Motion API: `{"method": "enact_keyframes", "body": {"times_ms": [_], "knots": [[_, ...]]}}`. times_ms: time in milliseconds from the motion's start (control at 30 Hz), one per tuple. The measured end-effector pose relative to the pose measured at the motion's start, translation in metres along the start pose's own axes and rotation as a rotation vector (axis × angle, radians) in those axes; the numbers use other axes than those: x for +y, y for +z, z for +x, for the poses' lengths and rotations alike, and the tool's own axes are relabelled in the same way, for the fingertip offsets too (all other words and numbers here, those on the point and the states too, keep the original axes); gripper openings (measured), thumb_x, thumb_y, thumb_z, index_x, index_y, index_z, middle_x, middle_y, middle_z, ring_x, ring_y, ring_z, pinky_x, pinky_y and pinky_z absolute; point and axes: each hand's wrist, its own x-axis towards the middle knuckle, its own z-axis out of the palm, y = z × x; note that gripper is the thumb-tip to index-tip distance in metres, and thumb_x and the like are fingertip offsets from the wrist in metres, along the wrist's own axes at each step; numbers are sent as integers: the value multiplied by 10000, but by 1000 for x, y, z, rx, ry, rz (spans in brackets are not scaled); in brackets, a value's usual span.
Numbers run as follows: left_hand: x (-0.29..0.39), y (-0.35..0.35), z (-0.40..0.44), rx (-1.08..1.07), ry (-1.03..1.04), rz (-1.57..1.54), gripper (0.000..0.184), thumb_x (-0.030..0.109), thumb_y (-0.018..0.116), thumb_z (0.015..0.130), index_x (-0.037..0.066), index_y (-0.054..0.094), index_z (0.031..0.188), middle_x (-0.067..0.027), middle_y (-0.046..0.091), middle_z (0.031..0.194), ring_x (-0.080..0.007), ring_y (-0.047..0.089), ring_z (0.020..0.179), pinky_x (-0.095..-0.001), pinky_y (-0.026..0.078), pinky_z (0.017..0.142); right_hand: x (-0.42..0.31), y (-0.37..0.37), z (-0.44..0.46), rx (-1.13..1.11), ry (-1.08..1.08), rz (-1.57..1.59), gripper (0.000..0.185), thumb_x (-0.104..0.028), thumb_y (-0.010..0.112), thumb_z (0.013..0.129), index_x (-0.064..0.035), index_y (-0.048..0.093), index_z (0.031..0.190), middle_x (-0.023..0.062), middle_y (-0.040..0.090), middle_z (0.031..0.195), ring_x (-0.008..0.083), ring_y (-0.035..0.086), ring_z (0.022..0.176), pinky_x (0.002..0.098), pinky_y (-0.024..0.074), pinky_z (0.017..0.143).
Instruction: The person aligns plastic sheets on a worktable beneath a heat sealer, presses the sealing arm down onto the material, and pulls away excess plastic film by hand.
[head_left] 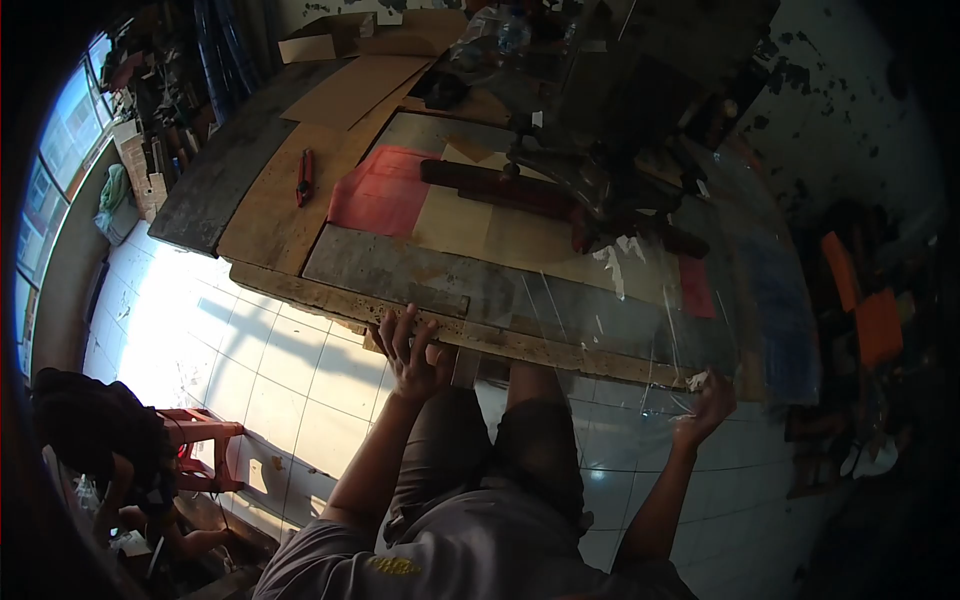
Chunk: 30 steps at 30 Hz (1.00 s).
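Note:
My left hand rests on the wooden front edge of the workbench, its fingers apart and holding nothing. At the right end of that edge, my right hand is closed on a crumpled part of a clear plastic sheet. The sheet's glossy creases run over the front of the bench. Under a dark metal press lie a red piece and a cream piece on a grey board.
A red cutter lies on brown board at the left. Behind it are cardboard and a plastic bottle. Another person is at the lower left, beside a red stool. Orange objects stand at the right.

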Motion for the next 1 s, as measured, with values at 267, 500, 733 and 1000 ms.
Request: {"method": "enact_keyframes", "body": {"times_ms": [267,500,733,1000], "knots": [[2,4,-1,43,-53,-57,466,344,636,930,189,631,1369,-133,491,1562,-423,332,1517,-621,102,1267,-34,-12,91,-622,716,687,410,-378,614,1069,-21,717,1243,51,731,921,118,638,823,302,509,779],[2,-1,0,-4,-60,-32,487,350,635,925,187,631,1384,-119,484,1572,-421,329,1514,-620,112,1263,-29,25,105,-742,443,578,521,-446,647,1039,-3,696,1309,55,737,993,108,657,879,286,509,799],[1,-2,-1,-21,-68,-71,503,338,633,920,169,624,1393,-131,473,1577,-425,319,1516,-629,115,1258,-44,35,95,-715,438,546,431,-356,692,1028,32,715,1213,70,745,990,104,656,926,290,504,843],[8,-15,7,-75,-100,-108,487,291,612,932,147,618,1397,-135,473,1580,-418,327,1516,-617,147,1252,-95,8,82,-635,529,791,171,-191,706,1027,-36,653,1074,-39,626,914,25,543,828,221,425,708]]}}
